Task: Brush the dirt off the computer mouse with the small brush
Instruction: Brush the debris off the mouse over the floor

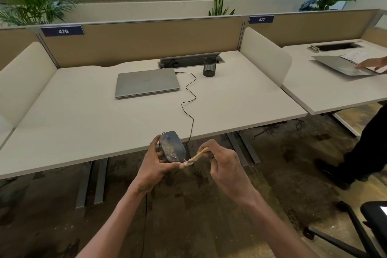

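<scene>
A dark grey wired computer mouse (172, 146) with pale dirt specks on its left side is held up in front of the desk's near edge. My left hand (156, 164) grips it from the left and underneath. My right hand (225, 165) pinches a small brush (196, 156) with a light wooden handle. Its pale bristles touch the mouse's lower right end, beside my left thumb tip. The mouse's black cable (189, 98) runs across the desk to the laptop.
A closed silver laptop (146, 82) and a black mesh pen cup (209, 67) sit at the back of the white desk (83, 123). Another person stands at the right desk with a hand on papers (371, 65). A black chair base (356, 234) is at lower right.
</scene>
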Motion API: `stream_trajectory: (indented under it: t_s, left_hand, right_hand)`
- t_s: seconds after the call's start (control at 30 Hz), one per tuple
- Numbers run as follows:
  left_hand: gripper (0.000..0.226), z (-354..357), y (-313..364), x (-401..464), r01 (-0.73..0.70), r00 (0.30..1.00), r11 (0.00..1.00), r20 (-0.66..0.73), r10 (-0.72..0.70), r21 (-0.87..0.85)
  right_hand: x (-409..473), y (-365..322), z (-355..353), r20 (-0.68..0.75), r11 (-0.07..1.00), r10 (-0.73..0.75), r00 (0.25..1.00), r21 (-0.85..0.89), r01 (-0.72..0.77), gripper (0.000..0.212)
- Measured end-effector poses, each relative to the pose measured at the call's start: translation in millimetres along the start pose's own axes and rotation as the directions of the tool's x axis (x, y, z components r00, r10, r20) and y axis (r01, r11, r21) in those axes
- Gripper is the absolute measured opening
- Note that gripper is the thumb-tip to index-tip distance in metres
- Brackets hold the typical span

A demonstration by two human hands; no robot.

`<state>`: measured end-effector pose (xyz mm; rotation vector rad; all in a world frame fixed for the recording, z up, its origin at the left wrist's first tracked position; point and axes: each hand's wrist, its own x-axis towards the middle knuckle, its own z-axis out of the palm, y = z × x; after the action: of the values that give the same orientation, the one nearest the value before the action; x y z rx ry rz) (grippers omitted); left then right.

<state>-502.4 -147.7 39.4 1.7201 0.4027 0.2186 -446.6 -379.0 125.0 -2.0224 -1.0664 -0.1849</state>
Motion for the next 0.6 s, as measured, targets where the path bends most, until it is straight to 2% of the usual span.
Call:
stream_trajectory:
  t_s: [0.17,0.27,0.47,0.6]
  left_hand:
    - [0.138,2,3,-3,0.018,1.000,0.999,0.023,-0.017,-0.032]
    - [0.146,4,6,-5,0.029,0.999,0.999,0.029,-0.028,-0.033]
    - [0.134,0,-2,-2,0.001,1.000,1.000,0.003,-0.001,0.008]
    - [0.131,2,-1,-2,-0.016,1.000,1.000,0.017,0.015,0.017]
  right_hand:
    - [9,-2,-2,-0.089,1.000,-0.005,0.996,0.003,0.005,0.024]
    - [9,-2,0,-0.086,1.000,-0.008,0.996,0.000,0.008,0.024]
    - [-4,4,-1,-0.046,1.000,0.019,0.999,-0.011,-0.019,0.026]
    - [10,3,-4,-0.097,1.000,0.012,0.995,-0.005,-0.013,0.024]
